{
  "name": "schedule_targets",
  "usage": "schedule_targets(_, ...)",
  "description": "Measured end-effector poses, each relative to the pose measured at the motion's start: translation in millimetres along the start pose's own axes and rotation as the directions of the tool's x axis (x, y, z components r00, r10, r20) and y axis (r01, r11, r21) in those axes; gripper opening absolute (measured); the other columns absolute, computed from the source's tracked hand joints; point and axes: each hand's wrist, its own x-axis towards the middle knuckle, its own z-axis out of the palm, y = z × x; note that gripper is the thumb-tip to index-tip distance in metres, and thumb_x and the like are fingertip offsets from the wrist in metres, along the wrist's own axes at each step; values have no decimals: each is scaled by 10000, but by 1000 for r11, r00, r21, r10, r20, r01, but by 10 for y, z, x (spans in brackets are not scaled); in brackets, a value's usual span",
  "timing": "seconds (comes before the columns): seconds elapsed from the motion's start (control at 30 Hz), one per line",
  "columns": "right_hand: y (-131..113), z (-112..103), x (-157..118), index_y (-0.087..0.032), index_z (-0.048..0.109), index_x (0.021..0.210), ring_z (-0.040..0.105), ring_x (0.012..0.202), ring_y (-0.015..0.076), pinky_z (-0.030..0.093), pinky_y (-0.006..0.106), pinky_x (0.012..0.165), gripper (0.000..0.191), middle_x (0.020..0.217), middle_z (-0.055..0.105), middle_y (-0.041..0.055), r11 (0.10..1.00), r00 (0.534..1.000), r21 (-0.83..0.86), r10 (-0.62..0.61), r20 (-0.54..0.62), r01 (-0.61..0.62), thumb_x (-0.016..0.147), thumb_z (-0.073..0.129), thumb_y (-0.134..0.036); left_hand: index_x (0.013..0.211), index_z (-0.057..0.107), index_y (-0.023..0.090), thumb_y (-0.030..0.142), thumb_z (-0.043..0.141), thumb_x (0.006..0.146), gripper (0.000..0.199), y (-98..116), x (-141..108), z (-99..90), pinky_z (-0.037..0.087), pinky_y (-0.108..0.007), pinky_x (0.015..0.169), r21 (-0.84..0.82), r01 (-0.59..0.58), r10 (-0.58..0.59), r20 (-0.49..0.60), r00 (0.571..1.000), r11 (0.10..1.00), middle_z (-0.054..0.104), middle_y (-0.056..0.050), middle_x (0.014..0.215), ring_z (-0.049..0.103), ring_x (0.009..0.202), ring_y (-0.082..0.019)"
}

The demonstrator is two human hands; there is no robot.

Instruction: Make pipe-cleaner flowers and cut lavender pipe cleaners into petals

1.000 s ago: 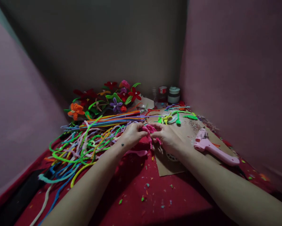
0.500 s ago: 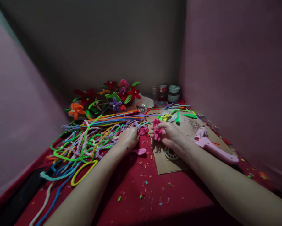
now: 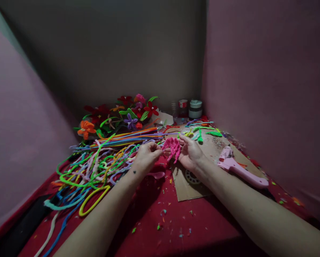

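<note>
Pink fuzzy piece (image 3: 172, 148) between left fingers (image 3: 160, 151) and right fingers (image 3: 181, 140), both grasping it

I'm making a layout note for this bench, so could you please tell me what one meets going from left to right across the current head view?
Orange flower, purple flower, pink fuzzy piece, pale-lidded cup, pink glue gun.
</note>
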Motion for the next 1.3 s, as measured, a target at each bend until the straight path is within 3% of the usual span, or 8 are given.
schedule_targets(0.17,88,-36,4,-145,564,715,519,450,94,463,235,534,86,521,564,-34,996,995,-46,-79,54,82,660,591,-85,626,474,161,271,632,596,195,82,-72,176,232,-165,356,-267,132,-118,70,991,955,421,88,403,329,318,-36)
schedule_targets(0.3,159,-84,16,-155,578,787,537,499,92,416,199,491,329,578,599,-38,983,986,-104,-140,88,149,523,567,42,628,474,158,287,627,612,201,31,-58,209,239,-158,348,-238,130,-104,117,988,963,414,91,413,331,317,-30)
schedule_targets(0.57,140,-42,-21,-164,573,743,574,550,119,429,205,469,246,596,616,-23,967,979,-173,-169,114,188,555,538,-10,579,476,154,409,579,652,284,36,-95,191,191,-171,357,-107,197,-159,292,943,974,346,84,399,279,342,-39)
schedule_targets(0.67,-44,-28,-10,-167,566,794,576,522,124,450,230,475,263,588,601,-27,919,951,-248,-307,35,306,578,537,-20,584,503,143,414,563,659,288,95,-96,73,191,-178,386,16,121,-120,272,955,993,344,79,420,267,372,-39)
schedule_targets(0.83,-407,-139,107,-171,566,808,528,479,77,446,208,497,341,606,563,-46,775,808,-421,-571,-147,471,538,478,20,715,578,143,361,540,674,225,83,-65,-297,283,-195,457,184,5,-63,310,949,983,437,59,508,374,454,-70)
schedule_targets(1.03,-474,-280,217,-159,539,809,485,488,75,355,186,423,356,670,535,-27,676,660,-611,-684,-312,412,501,421,-25,758,612,173,327,526,697,187,-83,-45,-578,327,-205,558,491,-290,17,487,873,821,546,21,660,467,615,-116)
schedule_targets(1.17,-436,-339,255,-169,521,786,459,470,85,332,203,420,319,643,513,-29,657,640,-645,-697,-323,390,500,427,-64,733,615,200,307,536,692,140,-140,-53,-532,302,-210,557,646,-379,-34,531,847,663,575,7,691,481,631,-128)
schedule_targets(1.3,-435,-422,297,-190,513,780,435,465,99,351,221,451,259,582,478,-40,617,666,-682,-702,-251,393,538,447,-126,660,604,213,231,530,659,76,-213,-38,-487,306,-216,574,699,-357,-84,511,855,619,586,-3,691,493,648,-140)
